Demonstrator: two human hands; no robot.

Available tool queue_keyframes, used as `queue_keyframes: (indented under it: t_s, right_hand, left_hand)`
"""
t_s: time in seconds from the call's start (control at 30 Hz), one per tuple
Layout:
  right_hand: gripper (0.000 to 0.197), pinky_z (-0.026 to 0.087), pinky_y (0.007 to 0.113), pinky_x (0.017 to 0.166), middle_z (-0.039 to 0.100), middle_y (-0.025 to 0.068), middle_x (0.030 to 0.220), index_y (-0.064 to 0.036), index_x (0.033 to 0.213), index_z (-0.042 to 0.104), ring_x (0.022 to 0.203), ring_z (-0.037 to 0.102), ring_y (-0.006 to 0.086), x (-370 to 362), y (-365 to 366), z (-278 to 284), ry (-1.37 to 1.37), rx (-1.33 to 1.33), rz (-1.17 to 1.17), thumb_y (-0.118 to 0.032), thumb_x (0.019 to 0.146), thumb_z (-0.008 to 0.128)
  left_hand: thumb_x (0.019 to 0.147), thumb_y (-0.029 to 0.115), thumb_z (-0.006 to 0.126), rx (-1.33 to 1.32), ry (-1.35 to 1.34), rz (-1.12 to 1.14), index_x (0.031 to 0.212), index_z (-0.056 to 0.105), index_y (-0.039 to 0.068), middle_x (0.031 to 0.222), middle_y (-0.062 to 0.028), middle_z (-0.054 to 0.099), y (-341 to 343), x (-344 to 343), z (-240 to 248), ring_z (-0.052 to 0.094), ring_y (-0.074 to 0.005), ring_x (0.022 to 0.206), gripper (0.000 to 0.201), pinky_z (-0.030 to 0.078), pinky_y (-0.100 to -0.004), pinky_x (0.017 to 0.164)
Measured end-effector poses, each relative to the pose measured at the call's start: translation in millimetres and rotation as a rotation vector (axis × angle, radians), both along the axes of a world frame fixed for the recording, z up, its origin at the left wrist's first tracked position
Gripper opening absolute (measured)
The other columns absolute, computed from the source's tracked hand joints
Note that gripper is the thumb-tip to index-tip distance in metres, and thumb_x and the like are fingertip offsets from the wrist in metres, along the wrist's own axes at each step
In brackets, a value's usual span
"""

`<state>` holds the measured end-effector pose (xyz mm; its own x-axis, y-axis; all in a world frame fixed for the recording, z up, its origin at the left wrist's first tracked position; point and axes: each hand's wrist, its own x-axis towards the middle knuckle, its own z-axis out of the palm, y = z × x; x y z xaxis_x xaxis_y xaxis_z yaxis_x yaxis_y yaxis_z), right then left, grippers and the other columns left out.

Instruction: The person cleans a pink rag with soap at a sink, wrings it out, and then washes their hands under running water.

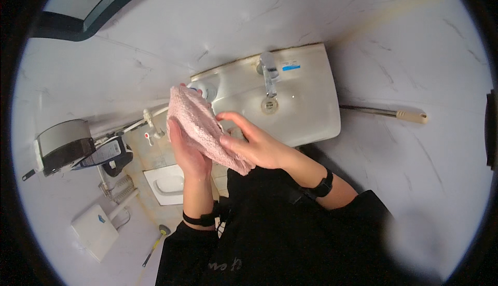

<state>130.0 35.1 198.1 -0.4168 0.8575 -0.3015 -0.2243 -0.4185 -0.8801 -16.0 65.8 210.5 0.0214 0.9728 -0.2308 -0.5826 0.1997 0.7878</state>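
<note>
A fluffy pink towel [194,122] is held up in front of me, left of the sink basin. My left hand [191,154] supports it from below and behind, thumb along its near side, with fingertips showing past its far edge. On the right, my right hand [259,143] has its thumb pressed against the towel's edge and its index finger reaching toward it; the other fingers are partly hidden. Behind the towel, a white container [207,90] stands at the sink's left corner, partly covered.
The white sink [314,109] has a chrome faucet [268,73] over its drain. A long-handled tool [410,116] leans at the right wall. To the left are a pipe valve [150,125], a squat toilet [168,183], a black holder [65,146] and a white tank [96,231].
</note>
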Motion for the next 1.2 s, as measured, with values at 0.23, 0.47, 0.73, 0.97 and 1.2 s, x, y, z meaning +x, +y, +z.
queue_keyframes:
  t_s: [0.23,0.47,0.73,0.97,1.2]
  right_hand:
    - [0.024,0.047,0.028,0.066,0.059,0.0042,0.086,0.0006,0.11,0.054,0.073,0.055,0.0103,-21,-12,-13,0.069,-0.134,-0.49,-0.018,0.095,0.055]
    - [0.02,0.047,0.044,0.058,0.06,0.0217,0.074,-0.0008,0.081,0.058,0.069,0.06,0.0402,-25,36,-30,-0.638,0.396,-0.563,-0.018,0.089,0.055]
    - [0.021,0.046,0.048,0.054,0.06,0.0163,0.067,-0.0051,0.072,0.058,0.059,0.06,0.0373,-31,47,-43,-0.88,0.469,-0.572,-0.02,0.087,0.055]
    - [0.024,0.046,0.049,0.053,0.061,0.0181,0.068,-0.0063,0.072,0.056,0.057,0.059,0.0388,-46,16,-46,-0.74,0.72,-0.439,-0.026,0.087,0.056]
    - [0.027,0.048,0.052,0.061,0.061,0.0211,0.071,-0.0051,0.077,0.058,0.068,0.06,0.0426,-53,-3,-100,-1.119,0.629,-0.423,-0.027,0.091,0.05]
  left_hand:
    - [0.101,0.041,0.031,-0.075,-0.041,-0.118,0.145,0.028,0.008,0.139,-0.013,0.044,6,1,-25,0.05,-0.0215,0.118,0.055,0.048,-0.0363,0.091]
    - [0.101,0.04,0.026,-0.388,-0.155,-0.059,0.145,0.027,0.008,0.15,-0.0107,0.03,-28,43,-28,0.029,-0.029,0.138,0.054,0.028,-0.0422,0.111]
    - [0.099,0.041,0.029,-0.486,-0.23,-0.094,0.142,0.032,0.006,0.147,-0.0138,0.035,-23,42,-45,0.034,-0.0289,0.134,0.056,0.033,-0.0486,0.106]
    - [0.099,0.039,0.033,-0.18,-0.427,-0.228,0.146,0.025,0.007,0.151,-0.0122,0.029,2,22,-59,0.03,-0.029,0.138,0.058,0.033,-0.0465,0.108]
    - [0.101,0.035,0.027,-0.433,-0.695,-0.175,0.143,0.031,0.008,0.138,-0.017,0.043,-25,27,-83,0.042,-0.0378,0.126,0.05,0.035,-0.0545,0.104]
